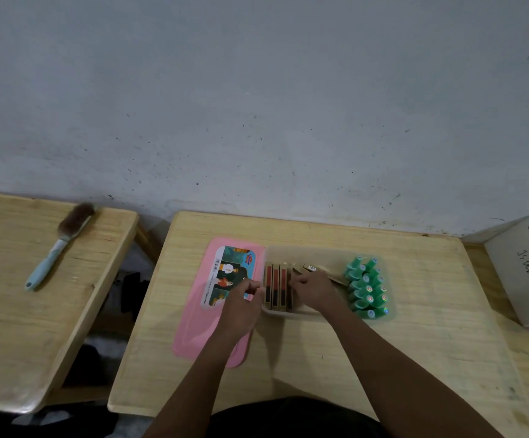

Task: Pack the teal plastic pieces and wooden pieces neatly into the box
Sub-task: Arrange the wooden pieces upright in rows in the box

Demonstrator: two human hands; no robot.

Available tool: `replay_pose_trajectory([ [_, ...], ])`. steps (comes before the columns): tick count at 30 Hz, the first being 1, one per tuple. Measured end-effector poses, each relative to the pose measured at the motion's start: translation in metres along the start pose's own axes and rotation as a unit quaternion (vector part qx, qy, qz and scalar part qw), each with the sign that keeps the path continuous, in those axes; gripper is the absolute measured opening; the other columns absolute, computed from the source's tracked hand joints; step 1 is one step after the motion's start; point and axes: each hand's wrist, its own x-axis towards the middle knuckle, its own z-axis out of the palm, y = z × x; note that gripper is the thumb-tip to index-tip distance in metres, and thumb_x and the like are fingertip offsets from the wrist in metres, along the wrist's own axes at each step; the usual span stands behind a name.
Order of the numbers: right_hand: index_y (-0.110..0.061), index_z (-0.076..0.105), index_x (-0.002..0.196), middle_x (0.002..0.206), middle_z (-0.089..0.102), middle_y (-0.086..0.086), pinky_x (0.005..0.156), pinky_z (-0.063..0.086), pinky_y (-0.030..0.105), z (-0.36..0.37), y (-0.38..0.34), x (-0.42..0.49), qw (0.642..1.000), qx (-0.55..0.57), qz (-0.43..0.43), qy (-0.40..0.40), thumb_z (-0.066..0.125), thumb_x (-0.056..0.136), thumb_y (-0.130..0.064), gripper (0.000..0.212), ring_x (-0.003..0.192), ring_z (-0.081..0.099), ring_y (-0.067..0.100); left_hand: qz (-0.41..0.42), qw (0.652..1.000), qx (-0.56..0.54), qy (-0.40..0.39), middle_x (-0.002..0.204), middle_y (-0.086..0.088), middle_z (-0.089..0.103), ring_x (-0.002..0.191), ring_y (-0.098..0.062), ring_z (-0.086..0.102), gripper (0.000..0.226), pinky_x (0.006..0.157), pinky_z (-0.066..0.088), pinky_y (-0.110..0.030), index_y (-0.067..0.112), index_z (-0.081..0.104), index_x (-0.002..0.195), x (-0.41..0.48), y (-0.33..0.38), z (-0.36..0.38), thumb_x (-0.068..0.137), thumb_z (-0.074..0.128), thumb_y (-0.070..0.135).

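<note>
Left hand loosely curled at the translucent box's nine o'clock wall, grip unclear, right hand fingers bent down on upright wooden pieces inside, teal plastic pieces packed at three o'clock, pink lid at nine o'clock on table

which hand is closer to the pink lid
Left. The left hand hovers over the pink lid's right edge, beside the box. The right hand is farther right, inside the box among the wooden pieces.
</note>
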Motion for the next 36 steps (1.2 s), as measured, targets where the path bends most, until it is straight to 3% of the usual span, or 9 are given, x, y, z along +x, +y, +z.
replay_pose_trajectory([
  [2,-0.024,0.073,0.080,0.069,0.064,0.000,0.059,0.043,0.027,-0.008,0.002,-0.004,0.998,-0.045,0.004,0.048,0.052,0.089,-0.022,0.023,0.062,0.057,0.019,0.004,1.000,-0.002,0.000,0.095,0.005,0.059,0.094,-0.007,0.054,0.007,0.071,0.043,-0.015,0.013,0.060,0.094,0.001,-0.001,0.000,0.094,0.054,0.017],
  [5,-0.026,0.069,0.096,0.089,0.064,-0.003,0.061,0.044,0.028,-0.015,0.008,-0.006,0.969,-0.192,-0.009,0.155,0.056,0.087,-0.031,0.016,0.082,0.065,0.022,0.012,1.000,-0.005,0.000,0.092,0.005,0.059,0.095,-0.012,0.056,0.007,0.072,0.043,-0.017,0.011,0.060,0.094,0.001,-0.001,-0.001,0.094,0.053,0.015],
  [8,-0.021,0.066,0.105,0.101,0.064,0.000,0.067,0.044,0.031,-0.012,0.013,-0.002,0.953,-0.281,0.007,0.116,0.057,0.085,-0.030,0.023,0.097,0.062,0.024,0.012,1.000,-0.004,-0.004,0.093,0.004,0.060,0.098,-0.016,0.057,0.007,0.074,0.046,-0.022,0.013,0.059,0.093,0.001,-0.002,0.000,0.094,0.053,0.015],
  [12,-0.022,0.069,0.096,0.088,0.070,-0.001,0.064,0.046,0.028,-0.014,0.011,0.002,0.951,-0.292,0.001,0.105,0.057,0.085,-0.035,0.020,0.085,0.067,0.022,0.011,1.000,-0.007,-0.007,0.092,0.005,0.060,0.099,-0.017,0.058,0.007,0.079,0.049,-0.026,0.014,0.060,0.092,0.000,-0.001,-0.001,0.094,0.053,0.015],
  [15,-0.015,0.067,0.076,0.071,0.065,0.001,0.059,0.043,0.027,-0.016,0.010,0.002,0.981,-0.175,-0.003,0.083,0.045,0.089,-0.059,0.051,0.067,0.061,0.019,0.017,1.000,0.001,-0.003,0.092,0.004,0.059,0.097,-0.014,0.056,0.007,0.072,0.045,-0.018,0.013,0.059,0.093,-0.001,0.001,-0.001,0.094,0.053,0.015],
  [17,-0.006,0.068,0.069,0.061,0.062,0.007,0.060,0.042,0.028,-0.020,0.008,-0.003,0.998,0.001,0.001,0.063,0.048,0.086,-0.062,0.062,0.057,0.054,0.016,0.021,1.000,0.001,-0.002,0.092,0.002,0.060,0.094,-0.013,0.056,0.007,0.071,0.045,-0.016,0.011,0.059,0.092,-0.002,0.002,-0.002,0.094,0.053,0.014],
  [21,-0.008,0.073,0.087,0.083,0.075,0.011,0.059,0.041,0.027,-0.027,0.002,-0.015,0.960,0.267,0.074,0.026,0.056,0.091,-0.037,0.033,0.068,0.061,0.016,0.014,1.000,-0.003,-0.003,0.093,0.000,0.060,0.091,-0.014,0.057,0.009,0.071,0.049,-0.019,0.009,0.060,0.093,-0.002,0.005,-0.002,0.094,0.052,0.013],
  [28,-0.011,0.066,0.108,0.084,0.073,0.010,0.044,0.029,0.020,-0.024,0.009,-0.018,0.924,0.364,0.113,-0.021,0.042,0.098,-0.015,0.025,0.057,0.052,0.011,0.017,1.000,0.003,0.000,0.093,-0.001,0.060,0.086,-0.010,0.055,0.010,0.065,0.043,-0.013,0.007,0.060,0.094,-0.003,0.005,-0.002,0.094,0.052,0.012],
  [36,-0.004,0.060,0.115,0.077,0.069,0.008,0.048,0.039,0.020,-0.024,0.010,-0.021,0.931,0.353,0.066,-0.066,0.065,0.091,-0.017,0.027,0.055,0.057,0.011,0.026,1.000,0.003,0.009,0.088,0.004,0.058,0.080,-0.002,0.054,0.008,0.061,0.045,-0.004,0.009,0.059,0.092,-0.003,0.005,-0.002,0.094,0.052,0.011],
])
